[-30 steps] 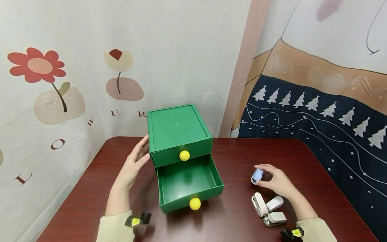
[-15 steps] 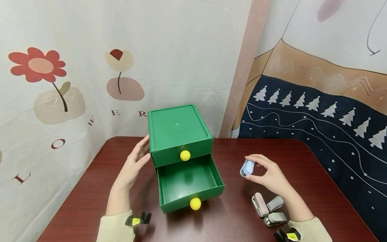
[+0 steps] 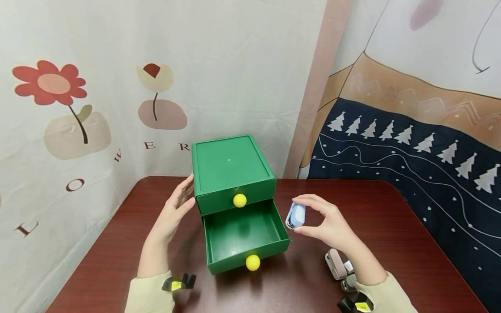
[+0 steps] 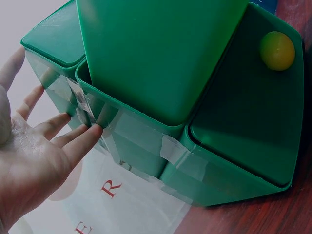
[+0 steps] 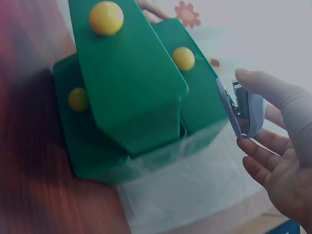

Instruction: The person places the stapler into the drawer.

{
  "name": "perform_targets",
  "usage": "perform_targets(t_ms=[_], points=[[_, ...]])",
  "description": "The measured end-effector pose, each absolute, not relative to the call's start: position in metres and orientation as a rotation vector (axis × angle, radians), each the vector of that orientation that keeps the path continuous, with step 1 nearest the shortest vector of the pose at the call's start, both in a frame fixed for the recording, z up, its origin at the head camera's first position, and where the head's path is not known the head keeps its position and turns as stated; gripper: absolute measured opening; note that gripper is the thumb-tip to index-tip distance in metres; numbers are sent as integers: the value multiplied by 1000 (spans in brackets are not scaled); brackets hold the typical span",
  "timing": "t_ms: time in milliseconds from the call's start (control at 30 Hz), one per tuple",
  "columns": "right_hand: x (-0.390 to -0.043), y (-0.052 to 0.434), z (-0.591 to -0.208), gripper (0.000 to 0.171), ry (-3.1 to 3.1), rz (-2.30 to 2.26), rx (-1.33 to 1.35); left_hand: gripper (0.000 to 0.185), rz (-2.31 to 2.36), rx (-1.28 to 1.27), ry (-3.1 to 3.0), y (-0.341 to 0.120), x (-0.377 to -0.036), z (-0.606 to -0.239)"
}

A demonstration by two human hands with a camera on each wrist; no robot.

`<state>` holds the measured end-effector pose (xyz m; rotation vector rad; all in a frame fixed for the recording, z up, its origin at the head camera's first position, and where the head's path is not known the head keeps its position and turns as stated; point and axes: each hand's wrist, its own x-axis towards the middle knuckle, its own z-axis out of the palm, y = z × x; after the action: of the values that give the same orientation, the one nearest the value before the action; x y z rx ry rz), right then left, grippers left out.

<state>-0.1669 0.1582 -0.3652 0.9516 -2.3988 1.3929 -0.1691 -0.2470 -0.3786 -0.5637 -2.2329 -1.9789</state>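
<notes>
My right hand [image 3: 326, 219] pinches a small light-blue stapler [image 3: 297, 215] between thumb and fingers, just right of the green drawer cabinet [image 3: 231, 167]. In the right wrist view the stapler [image 5: 251, 109] shows its metal inside, with its two arms spread apart. The cabinet's middle drawer [image 3: 247, 230] is pulled out, and its floor is bare. Spread, fairly straight fingers of my left hand [image 3: 174, 213] touch the cabinet's left side; the left wrist view shows the fingertips against its taped wall [image 4: 136, 126].
A pinkish stapler [image 3: 335, 264] lies on the dark red table [image 3: 156, 278] at the right, with other small staplers [image 3: 348, 282] partly hidden behind my right forearm. Yellow ball knobs [image 3: 252, 263] stick out from the drawer fronts. A patterned cloth [image 3: 250, 65] hangs behind the table.
My right hand has carried the blue stapler leftward and up from beside the other staplers to near the open drawer. The left hand has stayed on the cabinet.
</notes>
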Motion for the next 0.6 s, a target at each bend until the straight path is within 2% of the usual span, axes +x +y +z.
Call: perform_targets(t_ms=[400,600], points=[[-170,119,-361,57,-2390,1467,1185,59,-1988,-538,-2236,-247,-168,-379],[-183,111,-376,59,-2449,1468,1243,59,-1980,-546,-2238,-248,-169,-379]])
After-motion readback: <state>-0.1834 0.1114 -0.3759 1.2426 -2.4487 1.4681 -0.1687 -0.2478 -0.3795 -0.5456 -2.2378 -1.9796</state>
